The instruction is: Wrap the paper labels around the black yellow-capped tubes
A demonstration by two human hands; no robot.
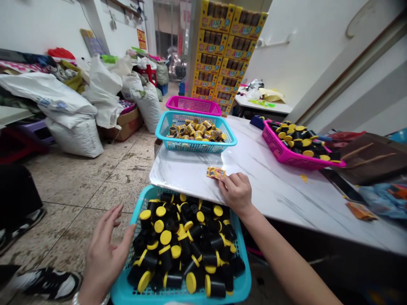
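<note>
Pale shiny band (75, 299) around the left wrist (92, 292), bare right forearm (280, 250), bare fingers (234, 180)

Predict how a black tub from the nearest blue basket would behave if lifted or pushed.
The black tub would probably roll if pushed while lying on its side, as its body looks round. It is likely stiff: tubs piled in the blue basket show no clear dents. Its smooth-looking sides may be slightly slippery.

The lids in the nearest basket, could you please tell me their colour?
Yellow lids, clearest in head view.
</note>
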